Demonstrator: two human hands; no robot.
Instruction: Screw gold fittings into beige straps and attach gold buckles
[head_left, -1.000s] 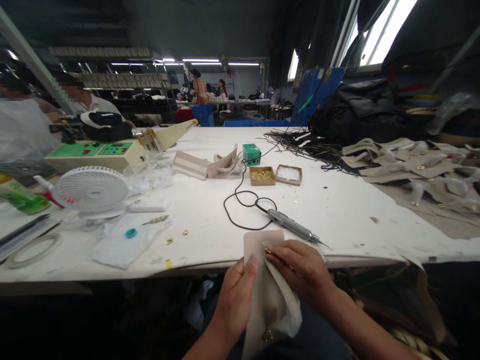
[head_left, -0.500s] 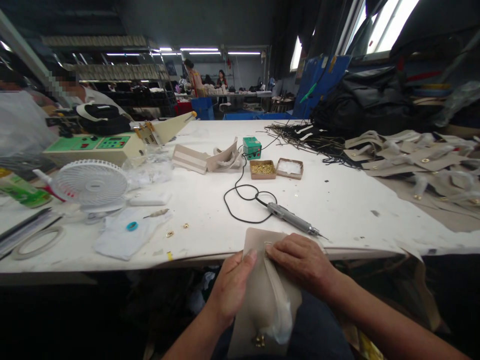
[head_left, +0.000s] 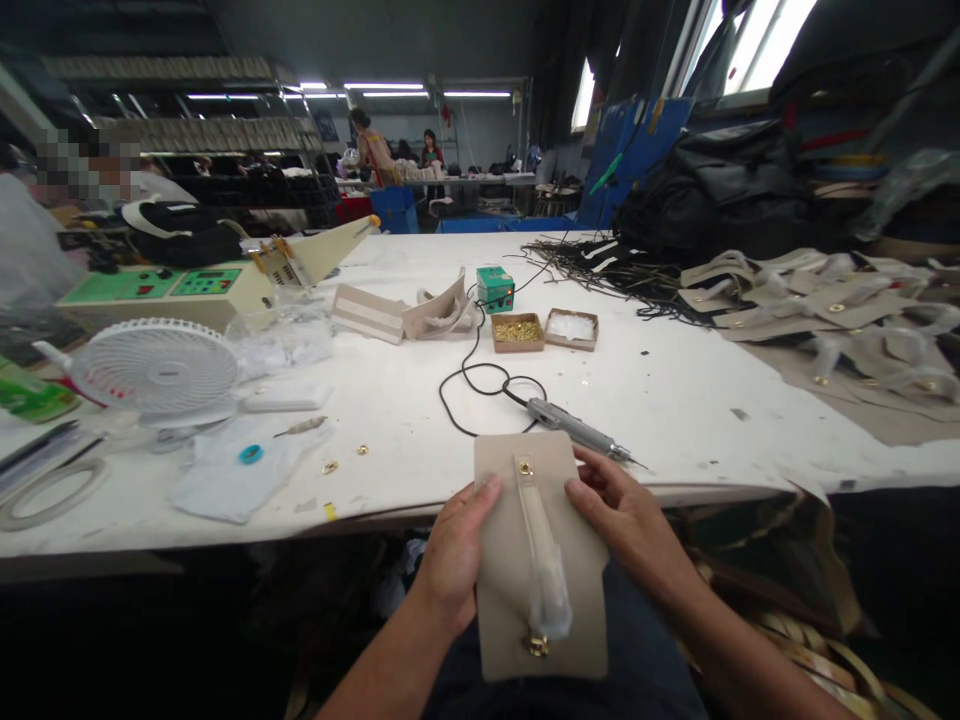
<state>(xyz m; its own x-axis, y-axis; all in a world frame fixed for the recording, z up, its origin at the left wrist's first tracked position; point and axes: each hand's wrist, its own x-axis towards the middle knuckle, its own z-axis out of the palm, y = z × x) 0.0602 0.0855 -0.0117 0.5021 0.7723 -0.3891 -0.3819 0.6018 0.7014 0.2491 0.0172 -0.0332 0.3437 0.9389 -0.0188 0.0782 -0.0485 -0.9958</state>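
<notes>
Upright over the table's front edge stands a beige leather panel (head_left: pixel 499 580). My left hand (head_left: pixel 448 560) grips its left edge, thumb on the front and fingers behind. At the right edge is my right hand (head_left: pixel 630 515), thumb on the front and fingers partly behind the panel. Down the panel's middle runs a beige strap handle (head_left: pixel 537 520), its lower part wrapped in clear plastic (head_left: pixel 553 600). A round gold fitting (head_left: pixel 526 468) shows at the strap's top end, and a gold clasp (head_left: pixel 538 646) at the bottom. Just beyond the panel lies a grey electric screwdriver (head_left: pixel 576 430).
Small boxes of gold hardware (head_left: pixel 517 346) and white pieces (head_left: pixel 574 328) stand near a green power unit (head_left: pixel 495 288). A white fan (head_left: pixel 161 365) and a cream machine (head_left: pixel 165 290) occupy the left. Beige strapped panels (head_left: pixel 825 310) pile up at right. Co-workers (head_left: pixel 371 150) are in the background.
My right hand has moved off the strap's top end to the panel's right edge, uncovering the gold fitting. The panel now faces me more squarely. The view has shifted slightly.
</notes>
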